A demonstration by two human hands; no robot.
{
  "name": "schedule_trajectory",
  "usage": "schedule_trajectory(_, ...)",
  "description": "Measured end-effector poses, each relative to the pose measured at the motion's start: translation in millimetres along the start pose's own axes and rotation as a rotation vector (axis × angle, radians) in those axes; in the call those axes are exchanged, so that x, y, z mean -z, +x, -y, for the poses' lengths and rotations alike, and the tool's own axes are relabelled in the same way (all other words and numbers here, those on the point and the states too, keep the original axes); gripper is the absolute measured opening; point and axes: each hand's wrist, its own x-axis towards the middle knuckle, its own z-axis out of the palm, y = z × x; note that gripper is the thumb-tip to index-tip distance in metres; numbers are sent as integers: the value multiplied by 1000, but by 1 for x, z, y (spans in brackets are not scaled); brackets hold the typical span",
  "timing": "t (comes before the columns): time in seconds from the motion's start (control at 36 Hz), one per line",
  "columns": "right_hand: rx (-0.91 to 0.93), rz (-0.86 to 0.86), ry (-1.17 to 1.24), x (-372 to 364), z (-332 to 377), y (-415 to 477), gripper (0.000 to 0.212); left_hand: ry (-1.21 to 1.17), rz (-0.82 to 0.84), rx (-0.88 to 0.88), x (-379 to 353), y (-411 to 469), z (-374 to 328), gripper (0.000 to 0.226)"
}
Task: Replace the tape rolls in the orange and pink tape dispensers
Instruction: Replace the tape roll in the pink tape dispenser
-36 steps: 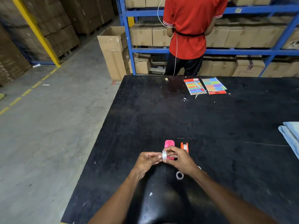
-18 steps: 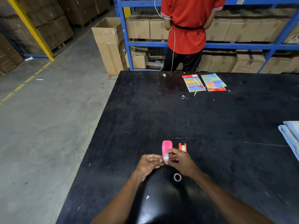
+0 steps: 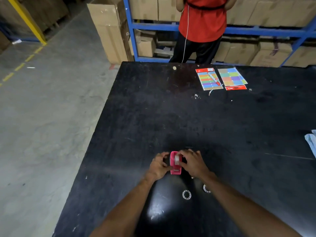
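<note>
A: Dispenser (image 3: 175, 163), the pink one, sits low in the frame just left of centre, on the tabletop (image 3: 222, 127), with a pale roll (image 3: 176, 159) in its open top.

B: Who has hold of it?

A: Both. Left hand (image 3: 158, 166) is curled against the dispenser's left side, steadying it. Right hand (image 3: 192, 161) is pinched on the roll from the right, fingers narrow.

B: So which step is this?

A: Seating the new roll in the pink one, I'd judge. Whether it has dropped fully onto its hub I cannot tell; the fingers cover that.

B: And the orange one?

A: Not visible now; it may be hidden behind the right hand. I'd guess it waits its turn.

B: Next move?

A: Probably pressing the roll down square, then drawing the free end toward the cutter at the near end. That needs the left hand to keep the body from sliding.

B: Anything else close by?

A: Two rings (image 3: 186, 194), perhaps spent cores, lie lower in the frame near the right forearm. Packets (image 3: 209, 79) lie in the upper right, well apart, and a person in red (image 3: 202, 17) stands at the top edge by blue shelves (image 3: 256, 29).
</note>
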Motion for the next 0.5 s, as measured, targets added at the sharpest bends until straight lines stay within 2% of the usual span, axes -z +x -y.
schedule_trajectory(0.19,38,32,-56,-6,-6,13,37,146,86,-72,0,21,5,85)
schedule_trajectory(0.39,3,83,-1,-9,-6,17,28,152,159,-52,0,33,9,88)
schedule_trajectory(0.5,-21,105,58,-8,-5,21,25,124,212,-19,-1,33,10,99)
